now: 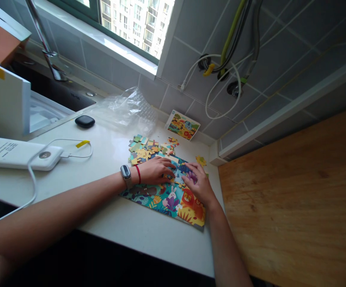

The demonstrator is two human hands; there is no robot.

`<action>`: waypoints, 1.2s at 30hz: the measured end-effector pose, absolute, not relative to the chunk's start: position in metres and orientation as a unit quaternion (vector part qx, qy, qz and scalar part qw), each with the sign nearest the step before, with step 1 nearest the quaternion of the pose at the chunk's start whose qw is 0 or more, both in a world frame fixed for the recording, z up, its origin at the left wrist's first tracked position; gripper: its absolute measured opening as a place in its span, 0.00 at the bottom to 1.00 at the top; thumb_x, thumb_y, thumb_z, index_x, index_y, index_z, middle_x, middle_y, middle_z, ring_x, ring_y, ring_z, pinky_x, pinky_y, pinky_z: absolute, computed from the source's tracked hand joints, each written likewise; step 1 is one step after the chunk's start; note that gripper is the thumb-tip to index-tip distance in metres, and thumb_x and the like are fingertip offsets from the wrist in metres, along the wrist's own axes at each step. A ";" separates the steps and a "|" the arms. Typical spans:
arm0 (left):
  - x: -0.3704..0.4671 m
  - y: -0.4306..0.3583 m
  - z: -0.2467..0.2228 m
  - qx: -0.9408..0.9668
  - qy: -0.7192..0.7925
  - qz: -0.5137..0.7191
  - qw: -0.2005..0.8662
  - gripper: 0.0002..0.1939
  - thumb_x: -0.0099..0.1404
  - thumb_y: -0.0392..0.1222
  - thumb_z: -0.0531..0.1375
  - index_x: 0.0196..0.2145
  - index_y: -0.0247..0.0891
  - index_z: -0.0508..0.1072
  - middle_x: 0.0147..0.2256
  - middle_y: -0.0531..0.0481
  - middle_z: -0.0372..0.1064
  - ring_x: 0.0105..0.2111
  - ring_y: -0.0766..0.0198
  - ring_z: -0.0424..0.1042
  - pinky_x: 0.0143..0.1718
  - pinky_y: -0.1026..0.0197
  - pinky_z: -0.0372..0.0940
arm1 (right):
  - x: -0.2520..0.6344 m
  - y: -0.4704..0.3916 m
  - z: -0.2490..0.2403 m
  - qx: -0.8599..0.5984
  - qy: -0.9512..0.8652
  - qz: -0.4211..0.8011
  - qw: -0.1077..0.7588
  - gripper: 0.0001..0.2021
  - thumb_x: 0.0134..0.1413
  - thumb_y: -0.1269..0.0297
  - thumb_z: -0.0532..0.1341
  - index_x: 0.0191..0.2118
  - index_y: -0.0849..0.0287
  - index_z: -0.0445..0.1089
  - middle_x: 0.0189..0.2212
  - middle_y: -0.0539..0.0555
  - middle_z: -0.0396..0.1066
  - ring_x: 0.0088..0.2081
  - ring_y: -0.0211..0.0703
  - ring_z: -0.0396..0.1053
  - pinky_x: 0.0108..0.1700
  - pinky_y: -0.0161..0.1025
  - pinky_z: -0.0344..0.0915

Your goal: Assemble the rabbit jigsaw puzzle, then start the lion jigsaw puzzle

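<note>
A colourful jigsaw puzzle (161, 201) lies on the white counter, with a rabbit and lions in its lower part. My left hand (157, 170) rests palm down on its upper left part, fingers spread. Over the upper right part is my right hand (199, 182), its thumb apart from its fingers; no piece can be made out in it. Loose puzzle pieces (143, 153) are heaped beyond my left hand, and a yellow piece (201, 160) lies beyond my right one. A small picture card (183, 125) of the animals leans by the wall.
Clear plastic wrap (131, 109) and a black oval case (85, 121) lie on the counter. A white power bank (20, 154) with a cable is at the left, near the sink (50, 87). A wooden board (295, 195) borders the counter's right side.
</note>
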State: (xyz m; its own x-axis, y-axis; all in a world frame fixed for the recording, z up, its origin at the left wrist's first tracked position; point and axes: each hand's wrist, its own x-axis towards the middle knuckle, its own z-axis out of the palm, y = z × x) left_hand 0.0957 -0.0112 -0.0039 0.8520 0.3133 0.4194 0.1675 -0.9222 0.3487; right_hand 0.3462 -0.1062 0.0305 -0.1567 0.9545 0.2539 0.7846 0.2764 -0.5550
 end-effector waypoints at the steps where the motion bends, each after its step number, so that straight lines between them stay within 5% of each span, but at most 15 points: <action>1: 0.096 -0.011 -0.004 0.950 0.126 0.243 0.153 0.10 0.71 0.48 0.65 0.48 0.47 0.82 0.56 0.46 0.76 0.58 0.47 0.73 0.59 0.44 0.67 | 0.347 -0.105 0.030 -0.593 -0.731 0.135 0.310 0.20 0.64 0.55 0.64 0.59 0.50 0.75 0.55 0.61 0.71 0.58 0.56 0.71 0.63 0.53 0.68; 7: 0.096 -0.011 -0.008 0.950 0.124 0.246 0.150 0.10 0.71 0.47 0.65 0.48 0.47 0.82 0.57 0.46 0.76 0.59 0.48 0.72 0.60 0.46 0.66 | 0.349 -0.102 0.026 -0.615 -0.707 0.113 0.330 0.14 0.65 0.57 0.62 0.51 0.53 0.80 0.47 0.60 0.75 0.51 0.55 0.75 0.58 0.52 0.71; 36: 0.089 -0.004 0.003 0.958 0.135 0.198 0.155 0.12 0.66 0.38 0.66 0.45 0.49 0.85 0.54 0.48 0.77 0.51 0.52 0.77 0.54 0.51 0.71 | 0.350 -0.102 0.022 -0.623 -0.715 0.145 0.281 0.14 0.65 0.62 0.59 0.48 0.56 0.81 0.44 0.59 0.80 0.44 0.48 0.76 0.50 0.44 0.71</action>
